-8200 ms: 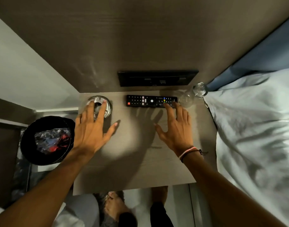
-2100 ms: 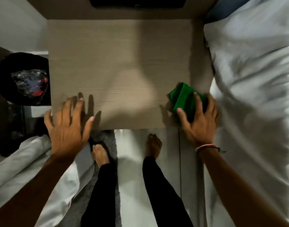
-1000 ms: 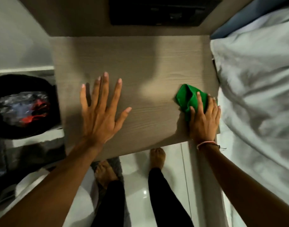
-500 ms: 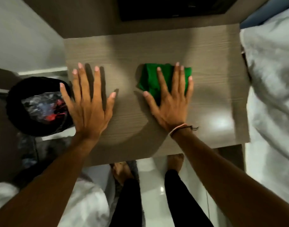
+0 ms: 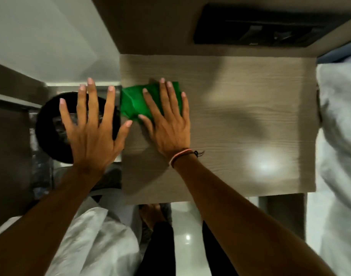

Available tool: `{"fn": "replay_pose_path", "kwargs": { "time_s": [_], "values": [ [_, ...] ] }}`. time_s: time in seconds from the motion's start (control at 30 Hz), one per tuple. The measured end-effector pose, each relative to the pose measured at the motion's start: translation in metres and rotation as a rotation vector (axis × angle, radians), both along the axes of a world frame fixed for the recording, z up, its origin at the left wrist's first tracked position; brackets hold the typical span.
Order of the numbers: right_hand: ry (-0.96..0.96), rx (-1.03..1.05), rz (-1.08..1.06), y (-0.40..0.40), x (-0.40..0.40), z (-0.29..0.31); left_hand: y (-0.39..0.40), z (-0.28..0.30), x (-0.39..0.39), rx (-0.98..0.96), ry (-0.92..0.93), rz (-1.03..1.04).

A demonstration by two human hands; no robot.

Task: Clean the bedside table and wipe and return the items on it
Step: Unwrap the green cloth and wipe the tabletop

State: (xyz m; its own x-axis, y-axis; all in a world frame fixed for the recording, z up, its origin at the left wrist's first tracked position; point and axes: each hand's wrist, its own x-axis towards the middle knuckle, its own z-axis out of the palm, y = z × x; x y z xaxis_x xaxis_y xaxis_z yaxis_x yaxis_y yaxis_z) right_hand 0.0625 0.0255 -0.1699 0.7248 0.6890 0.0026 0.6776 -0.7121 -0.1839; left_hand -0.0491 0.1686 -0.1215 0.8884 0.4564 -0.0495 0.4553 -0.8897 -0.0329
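1. Presently, head view: right hand (image 5: 168,126) lies flat, fingers spread, pressing a green cloth (image 5: 134,102) onto the bedside table (image 5: 240,120) at its far-left edge.
2. Left hand (image 5: 91,134) is open, fingers splayed, holding nothing, over a black bin (image 5: 49,136) left of the table.
3. White bedding (image 5: 340,136) adjoins the table's right side.

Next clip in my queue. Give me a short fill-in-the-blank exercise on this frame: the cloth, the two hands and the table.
1. The right hand presses flat on a folded cloth whose colour is ____.
2. The cloth lies at the ____ edge of the pale wood-grain bedside table top.
3. The left hand, fingers spread, is above the round ____ waste bin.
4. The thin bracelet is on the ____ wrist.

Missing words: green; left; black; right
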Motion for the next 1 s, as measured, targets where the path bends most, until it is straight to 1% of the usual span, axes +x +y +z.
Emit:
{"fn": "replay_pose_path", "kwargs": {
  "time_s": [0.17, 0.23, 0.3, 0.37, 0.43, 0.57, 0.67, 0.73, 0.8, 0.9, 1.0],
  "values": [
    [-0.084, -0.044, -0.269, -0.151, 0.067, -0.001, -0.041, -0.007, 0.048, -0.065, -0.034, -0.056],
    [-0.079, -0.072, -0.449, -0.206, 0.101, 0.001, -0.048, -0.010, 0.061, -0.053, -0.064, -0.070],
    [-0.069, -0.082, -0.629, -0.241, 0.139, 0.005, -0.048, -0.011, 0.069, -0.033, -0.096, -0.080],
    [-0.040, -0.070, -0.751, -0.251, 0.175, 0.010, -0.042, -0.008, 0.073, -0.008, -0.096, -0.080],
    [-0.034, -0.076, -0.825, -0.244, 0.200, 0.012, -0.033, -0.006, 0.072, -0.005, -0.082, -0.063],
    [-0.068, -0.055, -0.904, -0.201, 0.209, 0.007, -0.010, -0.001, 0.060, 0.003, -0.072, 0.019],
    [-0.087, -0.034, -0.847, -0.153, 0.180, 0.001, 0.009, 0.001, 0.045, 0.005, -0.050, 0.045],
    [-0.126, -0.003, -0.737, -0.112, 0.150, -0.005, 0.022, 0.002, 0.032, 0.017, -0.046, 0.056],
    [-0.138, 0.053, -0.575, -0.065, 0.113, -0.006, 0.030, 0.003, 0.021, 0.027, -0.057, 0.067],
    [-0.041, 0.129, -0.268, 0.022, 0.050, -0.001, 0.038, 0.003, 0.007, 0.055, -0.072, 0.084],
    [0.037, 0.083, -0.016, 0.081, -0.008, 0.008, 0.047, 0.007, -0.005, 0.035, -0.075, 0.091]
  ]
}}
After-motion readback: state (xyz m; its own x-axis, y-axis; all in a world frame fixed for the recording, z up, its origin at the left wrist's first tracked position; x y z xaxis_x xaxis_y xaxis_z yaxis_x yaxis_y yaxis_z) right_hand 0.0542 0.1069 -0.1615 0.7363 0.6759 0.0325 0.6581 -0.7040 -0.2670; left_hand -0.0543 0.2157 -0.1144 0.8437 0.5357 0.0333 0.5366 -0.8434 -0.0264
